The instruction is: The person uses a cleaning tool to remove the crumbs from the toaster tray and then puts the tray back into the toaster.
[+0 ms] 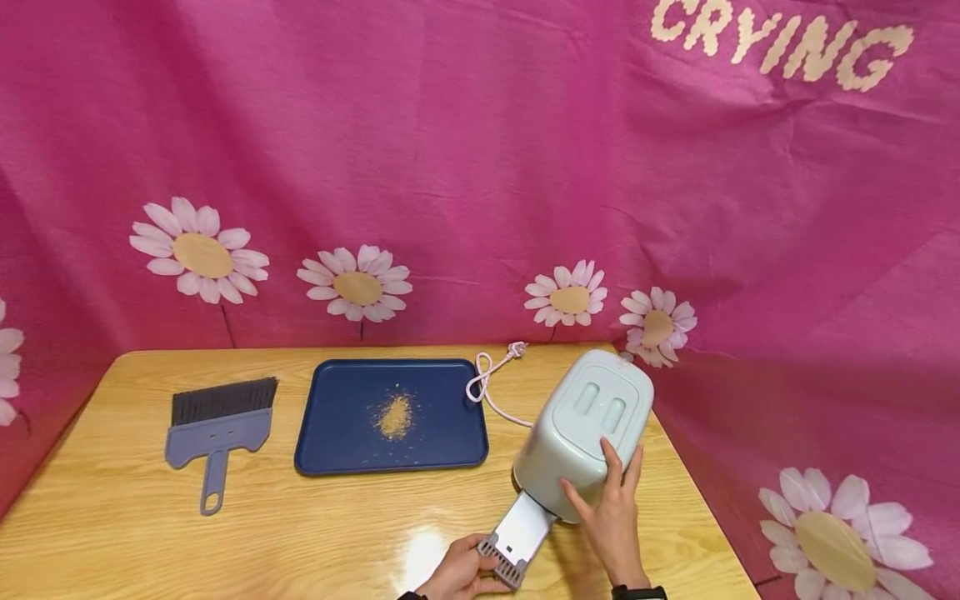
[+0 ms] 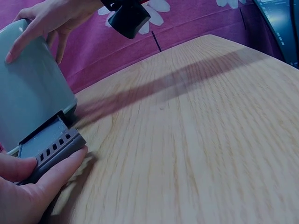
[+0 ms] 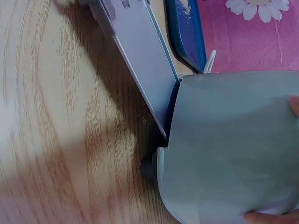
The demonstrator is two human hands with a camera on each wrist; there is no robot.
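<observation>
A pale green toaster with two oval recesses on its top stands at the table's right side. From its low end juts a crumb tray, a flat metal plate with a grey slotted handle. My left hand pinches that handle between thumb and fingers; in the left wrist view the crumb tray sits partly inside the toaster. My right hand rests on the toaster's near side and top edge, fingers spread and fairly straight. In the right wrist view only its fingertips show against the toaster wall.
Left of the toaster lies a dark blue tray with a small heap of tan crumbs. A brush with dark bristles lies further left. The toaster's pale cord loops by the blue tray's right edge. A pink cloth hangs behind.
</observation>
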